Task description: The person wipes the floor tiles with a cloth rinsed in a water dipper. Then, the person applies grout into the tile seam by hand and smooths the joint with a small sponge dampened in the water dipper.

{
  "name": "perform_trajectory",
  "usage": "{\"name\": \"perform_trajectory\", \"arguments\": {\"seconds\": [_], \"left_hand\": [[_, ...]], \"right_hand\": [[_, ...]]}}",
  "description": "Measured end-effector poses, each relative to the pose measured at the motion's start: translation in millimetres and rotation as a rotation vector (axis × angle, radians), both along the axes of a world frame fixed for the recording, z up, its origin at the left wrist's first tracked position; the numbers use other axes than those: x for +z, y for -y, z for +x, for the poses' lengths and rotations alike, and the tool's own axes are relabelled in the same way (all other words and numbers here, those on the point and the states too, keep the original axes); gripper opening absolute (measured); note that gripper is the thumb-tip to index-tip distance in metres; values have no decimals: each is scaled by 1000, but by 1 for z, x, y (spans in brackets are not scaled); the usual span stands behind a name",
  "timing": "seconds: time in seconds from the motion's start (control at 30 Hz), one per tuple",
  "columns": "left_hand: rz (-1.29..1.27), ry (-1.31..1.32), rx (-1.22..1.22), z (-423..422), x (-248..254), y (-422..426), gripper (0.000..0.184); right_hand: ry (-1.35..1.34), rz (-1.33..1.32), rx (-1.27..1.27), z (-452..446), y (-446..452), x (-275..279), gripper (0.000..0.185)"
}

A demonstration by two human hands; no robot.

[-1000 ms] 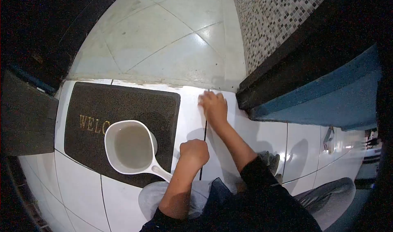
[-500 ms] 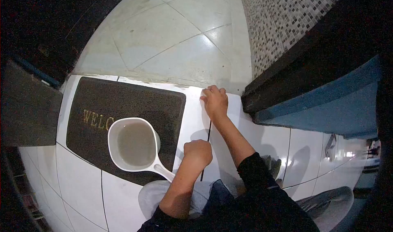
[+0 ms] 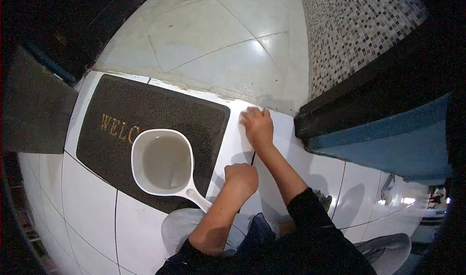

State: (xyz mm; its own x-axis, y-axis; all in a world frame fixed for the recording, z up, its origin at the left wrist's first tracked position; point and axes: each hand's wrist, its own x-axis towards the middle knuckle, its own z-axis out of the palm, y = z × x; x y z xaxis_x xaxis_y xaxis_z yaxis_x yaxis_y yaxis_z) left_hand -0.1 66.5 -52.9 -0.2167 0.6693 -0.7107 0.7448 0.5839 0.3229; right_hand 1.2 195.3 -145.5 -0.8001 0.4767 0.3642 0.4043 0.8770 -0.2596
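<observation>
My right hand (image 3: 258,124) is over the white tile at the seam with the greyish floor, right of the doormat. Its fingers are curled and the tips are blurred; whatever is in them, if anything, is hidden. My left hand (image 3: 244,177) is closed in a fist, knuckles up, nearer to me, and its palm side cannot be seen. A white plastic dipper (image 3: 188,164) of cloudy water (image 3: 166,161) stands on the dark doormat (image 3: 160,100). The dipper's handle points toward me and runs behind my left forearm.
A white-tiled floor (image 3: 92,197) lies around the mat. Beyond the seam is a greyish tiled floor (image 3: 213,37). At right are a mosaic-tiled wall (image 3: 354,32), a dark frame (image 3: 340,100) and a blue panel (image 3: 388,144). A grey block (image 3: 36,105) stands at left.
The view has shifted slightly, so the mat and seam appear a little turned. My right hand stays by the seam with its fingers blurred; my left hand remains closed.
</observation>
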Motion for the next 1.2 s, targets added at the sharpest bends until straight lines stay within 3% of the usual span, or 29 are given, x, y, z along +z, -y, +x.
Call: {"name": "perform_trajectory", "arguments": {"seconds": [0.17,0.4,0.57,0.73,0.8,1.0,1.1,1.2], "left_hand": [[189,2,37,-2,-3,9,23],[204,-19,57,1,-5,10,21],[243,5,24,-1,-3,11,21],[326,-107,101,5,-17,15,19],[333,-93,90,3,-14,16,18],[319,-44,72,1,-6,13,18],[283,-17,71,0,-5,15,18],[287,-19,80,-2,-2,20,19]], "right_hand": [[100,-26,234,53,32,-2,24],[44,4,238,25,16,0,26],[185,-15,333,60,30,0,29],[115,-92,211,30,16,11,26],[138,-48,174,32,20,8,33],[210,-82,326,53,32,10,30],[155,-114,149,20,14,16,27],[103,-81,128,8,16,11,25]]}}
